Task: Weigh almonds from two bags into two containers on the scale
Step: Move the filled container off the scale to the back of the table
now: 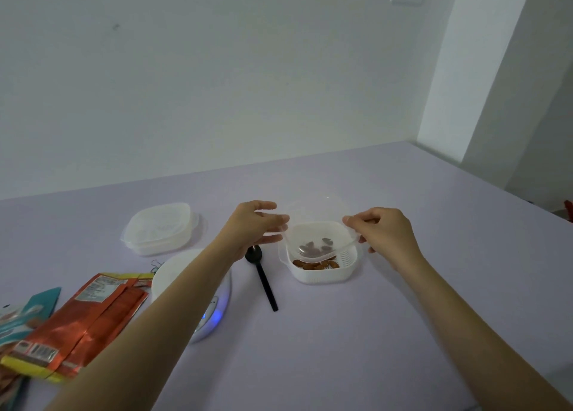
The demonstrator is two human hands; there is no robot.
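Over the pale lilac bench (341, 348), the outstretched left hand (257, 224) and right hand (384, 234) pinch a translucent plastic lid (313, 218) above a white square almond container (322, 276).

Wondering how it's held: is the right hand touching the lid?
Touching. The head view shows the right hand pinching the right edge of the lid above the container.

Reaching forward with 2 bare forearms, angled inward from the lower edge; holding the left hand (257, 224) with palm turned rightward, thumb uppermost, fingers nearly straight, tips pinching 1 edge of a clear lid (316, 224); gripping the opposite edge with the right hand (384, 234), knuckles up, fingers curled, thumb and forefinger closed on the rim; both wrists roughly level, hands apart, facing each other.
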